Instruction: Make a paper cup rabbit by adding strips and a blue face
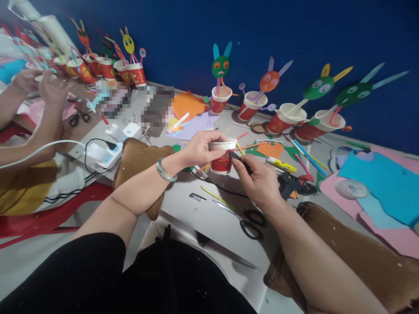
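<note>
My left hand (pixel 200 150) is wrapped around a red paper cup (pixel 221 166) with a white rim, holding it upright above the table. My right hand (pixel 259 178) grips a slim black tool (pixel 242 160), whose tip meets the cup's right side; its exact kind is hidden by my fingers. Below the cup lie black-handled scissors (pixel 251 230), a thin yellow stick (pixel 216 197) and a small dark metal piece (pixel 197 197). Just beyond my right hand are a yellow marker-like tube (pixel 281 165) and a black glue gun (pixel 291 185).
Several cups with paper animal heads, one a green head (pixel 221 66), line the blue wall (pixel 183 39). Coloured paper (pixel 381 183) and a tape roll (pixel 352 189) lie right. Brown cushions (pixel 140 159), a power strip (pixel 113 152) and a co-worker's hands (pixel 52 85) are left.
</note>
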`<control>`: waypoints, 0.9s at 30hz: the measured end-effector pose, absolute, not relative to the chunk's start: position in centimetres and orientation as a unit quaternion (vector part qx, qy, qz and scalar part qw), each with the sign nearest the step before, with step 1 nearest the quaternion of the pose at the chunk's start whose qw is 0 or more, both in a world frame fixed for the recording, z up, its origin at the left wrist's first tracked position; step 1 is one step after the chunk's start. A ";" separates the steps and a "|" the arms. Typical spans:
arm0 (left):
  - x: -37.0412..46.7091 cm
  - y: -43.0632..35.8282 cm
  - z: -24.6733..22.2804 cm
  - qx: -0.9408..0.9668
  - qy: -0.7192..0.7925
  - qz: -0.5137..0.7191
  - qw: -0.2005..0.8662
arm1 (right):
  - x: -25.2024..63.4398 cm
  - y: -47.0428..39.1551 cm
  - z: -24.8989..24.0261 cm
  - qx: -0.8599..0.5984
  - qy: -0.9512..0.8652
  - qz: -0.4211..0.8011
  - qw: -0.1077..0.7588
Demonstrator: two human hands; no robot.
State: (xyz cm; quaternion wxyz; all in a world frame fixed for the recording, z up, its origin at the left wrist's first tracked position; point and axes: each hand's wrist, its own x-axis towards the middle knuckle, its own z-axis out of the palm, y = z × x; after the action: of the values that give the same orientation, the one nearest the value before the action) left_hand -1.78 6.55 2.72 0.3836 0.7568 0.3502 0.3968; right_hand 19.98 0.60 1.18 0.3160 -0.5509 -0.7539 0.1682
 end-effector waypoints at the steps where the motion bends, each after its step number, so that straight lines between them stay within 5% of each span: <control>1: -1.8 6.5 2.7 0.755 0.348 0.398 0.387 | 20.0 0.6 1.1 -0.551 -0.753 0.171 0.316; 27: -2.0 7.1 1.8 0.746 0.332 0.418 0.398 | 19.5 0.8 1.5 -0.530 -0.734 0.238 0.352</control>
State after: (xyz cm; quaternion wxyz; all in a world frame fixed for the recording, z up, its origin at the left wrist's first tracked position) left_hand -2.01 7.08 1.76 0.3982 0.7457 0.3322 0.4184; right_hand 19.46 0.84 1.51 0.3517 -0.5298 -0.7342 0.2379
